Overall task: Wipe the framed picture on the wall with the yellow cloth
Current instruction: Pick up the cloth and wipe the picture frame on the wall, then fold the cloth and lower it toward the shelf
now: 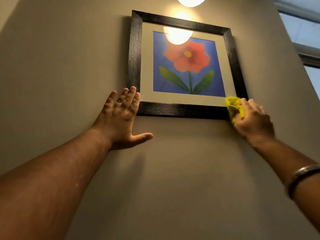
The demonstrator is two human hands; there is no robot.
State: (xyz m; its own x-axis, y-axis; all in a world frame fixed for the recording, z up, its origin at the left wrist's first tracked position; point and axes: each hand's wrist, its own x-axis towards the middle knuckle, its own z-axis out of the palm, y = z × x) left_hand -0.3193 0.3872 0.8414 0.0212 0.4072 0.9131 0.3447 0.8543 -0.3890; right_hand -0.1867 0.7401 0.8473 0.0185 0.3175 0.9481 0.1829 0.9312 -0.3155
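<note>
1. Black wood frames the picture (186,64), which hangs on a plain grey-beige wall (69,66) above the person's reach, seen from below.
2. Inside the frame a pale mat surrounds a blue print of a red flower with a yellow centre and two green leaves.
3. The glass mirrors a bright lamp (191,0) that sits at the top edge of the view; the glare covers the top of the print.
4. The left hand (121,116) lies flat against the wall at the frame's lower left corner, fingers spread and straight, thumb stuck out sideways below the frame.
5. Its fingertips overlap the corner of the frame; it holds nothing.
6. The right hand (252,118) is at the frame's lower right corner, fingers curled around the cloth (233,106).
7. The cloth is yellow, bunched up, and pressed against the bottom right corner of the frame, touching both the black moulding and the edge of the mat.
8. This hand is slightly blurred, so the exact finger placement on the cloth is hard to tell.
9. A dark band with a metallic edge (301,177) circles the right forearm.
10. At the far right, a window (304,32) with a dark frame shows pale blue light.
</note>
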